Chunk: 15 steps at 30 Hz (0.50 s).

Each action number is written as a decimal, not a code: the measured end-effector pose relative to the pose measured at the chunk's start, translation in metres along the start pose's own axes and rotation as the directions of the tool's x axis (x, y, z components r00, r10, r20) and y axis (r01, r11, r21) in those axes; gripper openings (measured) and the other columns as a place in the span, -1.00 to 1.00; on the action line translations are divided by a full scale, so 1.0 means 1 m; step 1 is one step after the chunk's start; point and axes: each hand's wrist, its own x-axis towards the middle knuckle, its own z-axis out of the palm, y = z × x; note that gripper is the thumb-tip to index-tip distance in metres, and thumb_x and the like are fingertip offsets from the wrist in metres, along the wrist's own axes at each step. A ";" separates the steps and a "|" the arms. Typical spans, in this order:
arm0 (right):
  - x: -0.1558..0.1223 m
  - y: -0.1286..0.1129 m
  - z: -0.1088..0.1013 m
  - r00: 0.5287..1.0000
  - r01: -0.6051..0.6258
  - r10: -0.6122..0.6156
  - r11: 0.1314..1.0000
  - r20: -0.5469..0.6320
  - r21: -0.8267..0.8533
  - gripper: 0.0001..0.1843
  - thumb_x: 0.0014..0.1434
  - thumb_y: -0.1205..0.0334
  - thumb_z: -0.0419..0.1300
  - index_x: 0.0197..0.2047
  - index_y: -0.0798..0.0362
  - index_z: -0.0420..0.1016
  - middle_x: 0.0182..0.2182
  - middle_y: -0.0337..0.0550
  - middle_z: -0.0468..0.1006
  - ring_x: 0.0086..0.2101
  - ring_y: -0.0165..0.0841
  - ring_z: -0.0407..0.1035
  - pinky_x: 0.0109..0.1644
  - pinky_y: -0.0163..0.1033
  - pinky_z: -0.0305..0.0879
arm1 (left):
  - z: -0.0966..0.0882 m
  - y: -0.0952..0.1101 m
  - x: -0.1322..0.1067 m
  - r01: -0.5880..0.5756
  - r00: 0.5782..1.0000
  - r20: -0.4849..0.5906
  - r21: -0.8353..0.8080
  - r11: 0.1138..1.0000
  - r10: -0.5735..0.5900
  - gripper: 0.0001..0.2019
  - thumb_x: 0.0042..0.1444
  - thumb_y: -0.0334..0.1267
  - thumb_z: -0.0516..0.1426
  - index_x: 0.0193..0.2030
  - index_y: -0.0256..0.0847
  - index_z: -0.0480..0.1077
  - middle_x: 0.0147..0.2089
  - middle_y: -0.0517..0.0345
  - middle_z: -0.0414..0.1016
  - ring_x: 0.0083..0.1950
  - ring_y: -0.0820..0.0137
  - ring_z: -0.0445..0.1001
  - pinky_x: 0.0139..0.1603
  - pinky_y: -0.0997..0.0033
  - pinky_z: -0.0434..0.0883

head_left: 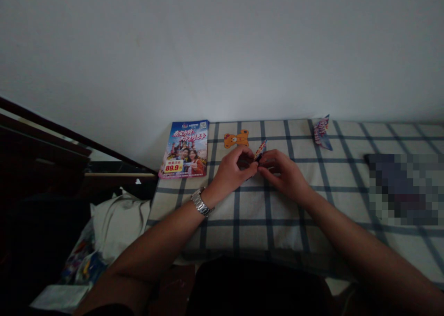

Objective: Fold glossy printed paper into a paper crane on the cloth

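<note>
Between the fingertips of both hands is a small, narrow piece of folded printed paper [260,150], its colourful edge pointing up. My left hand [237,165], with a metal watch [201,202] on the wrist, pinches it from the left. From the right, my right hand [281,172] grips it with thumb and fingers. The fingers hide its lower part. Just behind my left hand, an orange bear picture [236,139] lies on the checked cloth [217,216]. Farther right stands a folded piece of printed paper [322,133], similar in colour.
A stack of printed flyers [187,152] lies at the cloth's left end, against the white wall [222,52]. To the right is a dark flat item [398,186], partly pixelated. Below left are a pale bag [120,221] and dark furniture [41,168].
</note>
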 end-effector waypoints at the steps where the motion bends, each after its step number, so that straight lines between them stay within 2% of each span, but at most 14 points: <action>1: 0.000 0.001 0.001 0.999 -0.038 0.039 0.998 -0.012 0.055 -0.78 0.36 0.11 0.30 -0.02 -0.08 0.37 -0.06 -0.12 0.53 -0.17 -0.29 0.60 -0.18 -0.18 0.66 | 0.000 -0.001 0.000 -0.002 1.000 0.000 0.006 1.000 0.002 -0.85 0.23 -0.30 0.25 -0.11 -0.18 0.38 -0.16 0.17 0.49 -0.16 0.42 0.51 -0.11 0.42 0.49; 5: 0.001 0.005 0.003 0.985 -0.149 0.166 0.953 -0.045 0.262 -0.61 0.27 0.03 0.39 -0.02 -0.09 0.29 -0.05 -0.16 0.54 -0.19 -0.31 0.61 -0.17 -0.18 0.67 | 0.002 -0.003 -0.001 -0.009 1.000 0.003 -0.001 1.000 0.009 -0.83 0.24 -0.29 0.25 -0.08 -0.17 0.38 -0.14 0.15 0.50 -0.14 0.41 0.53 -0.11 0.42 0.50; 9: 0.003 0.005 0.002 0.968 -0.219 0.247 0.916 -0.043 0.337 -0.52 0.23 0.01 0.42 0.10 -0.08 0.35 0.00 -0.10 0.53 -0.13 -0.26 0.59 -0.19 -0.16 0.68 | 0.003 -0.004 -0.002 -0.014 0.999 0.040 -0.028 1.000 0.015 -0.83 0.25 -0.29 0.25 -0.07 -0.17 0.38 -0.14 0.15 0.51 -0.15 0.41 0.55 -0.11 0.42 0.52; 15: 0.005 0.002 0.000 0.957 -0.266 0.291 0.873 0.000 0.409 -0.59 0.23 0.01 0.43 0.03 -0.09 0.39 -0.01 -0.13 0.53 -0.19 -0.29 0.58 -0.23 -0.19 0.66 | 0.003 -0.002 -0.002 -0.019 0.999 0.048 -0.017 1.000 0.020 -0.82 0.23 -0.31 0.25 -0.06 -0.17 0.39 -0.12 0.13 0.52 -0.14 0.38 0.56 -0.10 0.39 0.54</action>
